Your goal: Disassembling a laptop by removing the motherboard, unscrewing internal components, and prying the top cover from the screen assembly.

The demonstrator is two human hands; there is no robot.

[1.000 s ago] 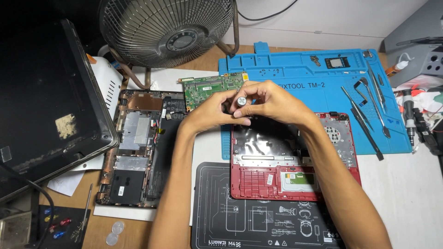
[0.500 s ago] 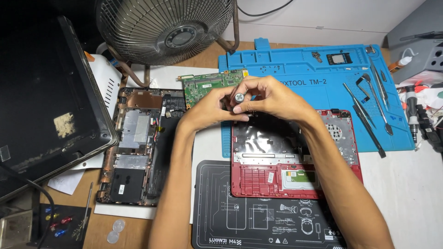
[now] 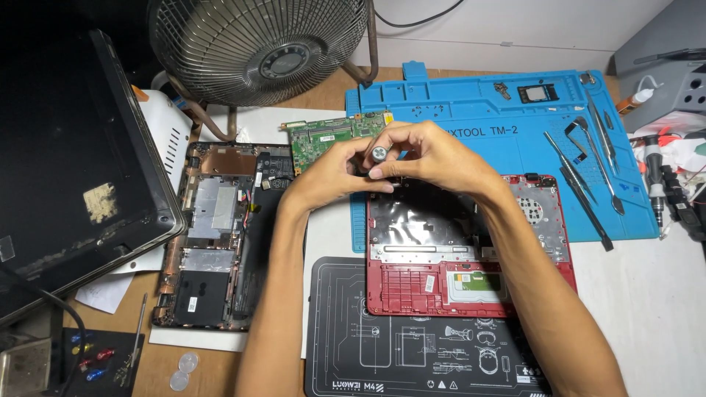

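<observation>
A: What sits at the centre of the view?

B: A small screwdriver (image 3: 379,154), seen end-on, its round silver cap facing the camera. It is held over the top edge of the red laptop shell (image 3: 471,250), which lies open side up.

A: Who has hold of it?

B: Both hands. The right hand (image 3: 434,156) closes its fingers round the handle just under the cap, and the left hand (image 3: 334,173) pinches in from nine o'clock, fingertips meeting the right's. The tip is hidden behind the fingers, so I cannot tell what it touches.

A: How would it handle?

B: I'd judge it light and stiff, with a smooth, slippery metal cap. The handle below the cap looks the better place to grip. The shell under it is thin plastic and likely flexes.

A: And around them?

B: At eleven o'clock from the hands lies a green circuit board (image 3: 334,134). At nine o'clock is an opened laptop base (image 3: 220,235). At two o'clock a blue work mat (image 3: 478,103) carries tweezers and pry tools (image 3: 585,173). At six o'clock lies a black mat (image 3: 412,345), and at twelve a fan (image 3: 257,48).
</observation>
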